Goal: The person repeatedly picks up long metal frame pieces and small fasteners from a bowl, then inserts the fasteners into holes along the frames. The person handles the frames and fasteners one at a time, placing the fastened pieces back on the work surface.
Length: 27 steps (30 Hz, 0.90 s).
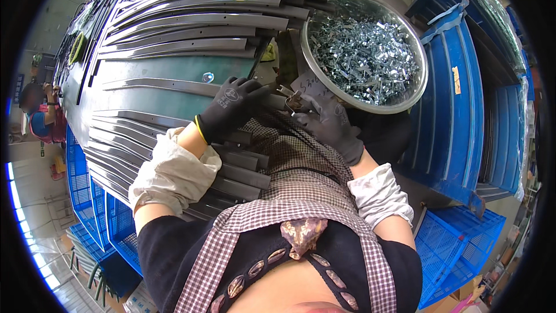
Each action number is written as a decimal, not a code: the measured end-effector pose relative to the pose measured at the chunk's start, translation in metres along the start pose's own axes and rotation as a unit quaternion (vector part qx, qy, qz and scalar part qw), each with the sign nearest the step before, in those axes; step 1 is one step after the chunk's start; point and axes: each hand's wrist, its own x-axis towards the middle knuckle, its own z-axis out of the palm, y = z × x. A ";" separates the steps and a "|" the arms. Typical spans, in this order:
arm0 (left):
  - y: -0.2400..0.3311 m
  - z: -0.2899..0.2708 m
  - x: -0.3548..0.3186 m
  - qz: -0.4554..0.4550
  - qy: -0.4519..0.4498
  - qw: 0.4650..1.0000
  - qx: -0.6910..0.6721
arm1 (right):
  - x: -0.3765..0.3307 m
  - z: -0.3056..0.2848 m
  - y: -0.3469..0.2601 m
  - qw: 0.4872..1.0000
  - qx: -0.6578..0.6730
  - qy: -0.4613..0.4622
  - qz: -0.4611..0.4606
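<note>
Both my hands wear dark gloves. My left hand (236, 103) is closed over a long dark grey strip (168, 85) near its right end, which pokes out past the fingers. At that end, my right hand (331, 123) pinches small shiny metal clips (285, 90) between thumb and fingers; the fingers partly hide them. Whether a clip touches the strip I cannot tell. The strip lies across a green-topped table (156, 68), between two groups of similar strips. To the right of my right hand stands a large round metal bowl (424, 75) heaped with small metal clips (370, 52).
Many dark strips (197, 20) lie along the table's far side, others (124, 145) on its near side. Blue metal bins (443, 98) stand at right. Blue plastic crates (446, 243) sit at lower right and lower left. Another person (43, 113) is at the far left.
</note>
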 end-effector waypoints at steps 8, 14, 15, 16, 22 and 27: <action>-0.004 0.007 0.004 0.030 -0.022 0.995 -0.097 | 0.010 -0.005 -0.016 0.972 -0.183 -0.005 -0.148; 0.000 0.003 0.010 0.030 -0.016 0.993 -0.113 | 0.019 0.002 0.005 0.999 0.023 -0.036 -0.003; 0.000 0.002 0.010 0.027 -0.017 0.993 -0.113 | 0.019 0.001 0.001 0.998 -0.047 -0.007 -0.052; -0.001 0.005 0.009 0.033 -0.010 0.995 -0.099 | 0.017 -0.003 -0.002 0.988 -0.117 0.022 -0.100; -0.004 0.008 0.005 0.069 0.005 0.997 -0.045 | -0.028 -0.031 0.003 0.962 -0.253 0.050 -0.093; -0.004 0.005 0.005 0.082 -0.011 0.996 -0.043 | -0.031 -0.027 -0.003 0.956 -0.273 0.033 -0.099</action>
